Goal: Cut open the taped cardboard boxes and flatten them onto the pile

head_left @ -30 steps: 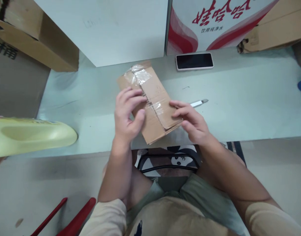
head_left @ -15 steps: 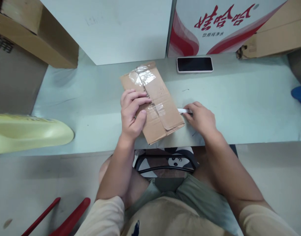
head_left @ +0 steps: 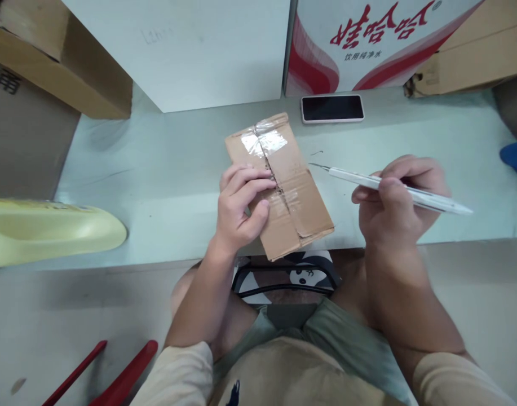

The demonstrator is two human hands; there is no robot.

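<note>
A brown cardboard box [head_left: 300, 192] with clear tape across its top lies tilted near the table's front edge. My left hand [head_left: 243, 206] rests on its left side, fingers spread over the top face and thumb apart. To the right of the box, my right hand [head_left: 400, 200] is closed around a slim white pen-like tool [head_left: 355, 177]. Its thin dark tip points left, just off the box's right edge and apart from it.
A phone [head_left: 332, 108] lies behind the box, before a white box [head_left: 224, 62] and a red-and-white carton [head_left: 313, 62]. A pale yellow object [head_left: 59, 234] is at the left, and a blue one [head_left: 516, 163] at the far right.
My right hand has lifted the white tool from beside the box and moved right, turning it so its dark tip shows. The box and my left hand have shifted slightly right.
</note>
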